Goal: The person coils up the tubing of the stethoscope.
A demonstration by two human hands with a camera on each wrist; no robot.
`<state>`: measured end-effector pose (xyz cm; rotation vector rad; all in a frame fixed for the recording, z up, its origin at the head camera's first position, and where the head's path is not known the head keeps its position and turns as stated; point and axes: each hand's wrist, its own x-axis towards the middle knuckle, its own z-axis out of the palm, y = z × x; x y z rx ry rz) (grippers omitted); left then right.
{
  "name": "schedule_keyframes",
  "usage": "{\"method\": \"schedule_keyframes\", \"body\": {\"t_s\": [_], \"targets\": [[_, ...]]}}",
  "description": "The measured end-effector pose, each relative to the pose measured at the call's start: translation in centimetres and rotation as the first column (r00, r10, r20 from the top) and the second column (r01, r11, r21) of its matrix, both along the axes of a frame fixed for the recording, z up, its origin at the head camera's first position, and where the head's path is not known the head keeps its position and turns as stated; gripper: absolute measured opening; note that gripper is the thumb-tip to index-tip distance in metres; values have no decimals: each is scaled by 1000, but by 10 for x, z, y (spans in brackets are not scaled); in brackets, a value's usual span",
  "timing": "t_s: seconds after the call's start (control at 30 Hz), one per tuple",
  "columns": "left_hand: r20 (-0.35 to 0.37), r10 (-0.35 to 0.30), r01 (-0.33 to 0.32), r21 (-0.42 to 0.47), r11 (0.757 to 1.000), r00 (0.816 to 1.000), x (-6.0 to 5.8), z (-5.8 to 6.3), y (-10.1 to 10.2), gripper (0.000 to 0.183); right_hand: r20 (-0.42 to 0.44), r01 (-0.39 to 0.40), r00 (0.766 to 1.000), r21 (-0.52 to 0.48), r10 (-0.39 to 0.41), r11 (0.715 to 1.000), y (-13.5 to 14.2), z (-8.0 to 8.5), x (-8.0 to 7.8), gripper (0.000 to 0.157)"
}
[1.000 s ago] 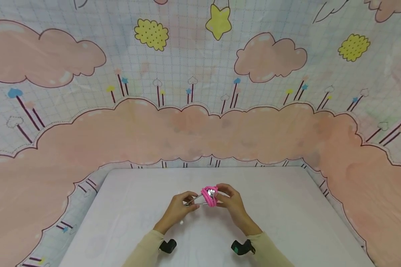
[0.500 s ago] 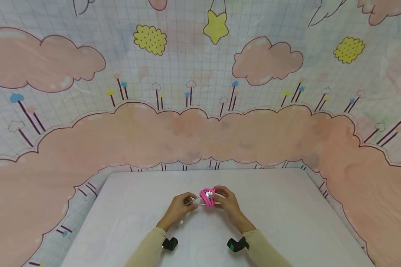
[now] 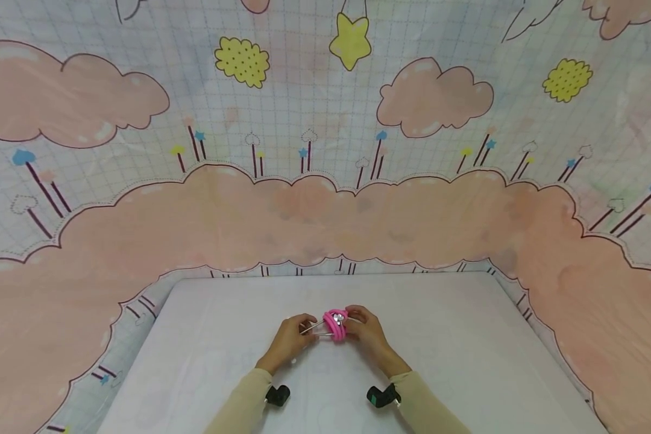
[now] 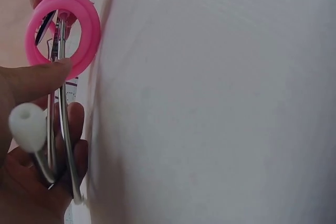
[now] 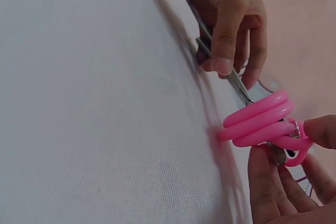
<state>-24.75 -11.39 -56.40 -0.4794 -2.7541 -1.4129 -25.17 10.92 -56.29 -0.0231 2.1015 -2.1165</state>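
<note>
A stethoscope with pink tubing (image 3: 335, 326) is held between both hands over the white table. Its tubing is wound in several loops, bunched around the metal ear tubes (image 4: 64, 124). My left hand (image 3: 289, 339) grips those ear tubes, its thumb reaching to the edge of the pink coil in the left wrist view. A white ear tip (image 4: 27, 127) sits on one tube; the other tube's end looks bare. My right hand (image 3: 370, 337) pinches the far side of the coil, next to the silver chest piece (image 5: 278, 153), which its fingers partly hide.
The white table (image 3: 439, 337) spreads out around both hands. Behind and beside it hangs a printed cloth (image 3: 304, 217) with clouds and stars. Black wrist cameras (image 3: 384, 396) are worn at the cuffs of both beige sleeves (image 3: 428, 404).
The pink coil and my right hand have shifted slightly left and down in the head view. Both hands keep their hold on the stethoscope. The head view has tilted a little.
</note>
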Motion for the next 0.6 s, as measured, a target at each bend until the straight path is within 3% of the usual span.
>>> {"method": "schedule_keyframes", "body": {"t_s": [0.23,0.6], "targets": [[-43,35,-35,-14,999,998,1,0,-2,35,-8,9,1000,41,-9,999,1,2,0,44],[1,68,-68,70,995,998,6,10,-11,32,-65,21,998,186,-10,982,8,12,5,49]]}}
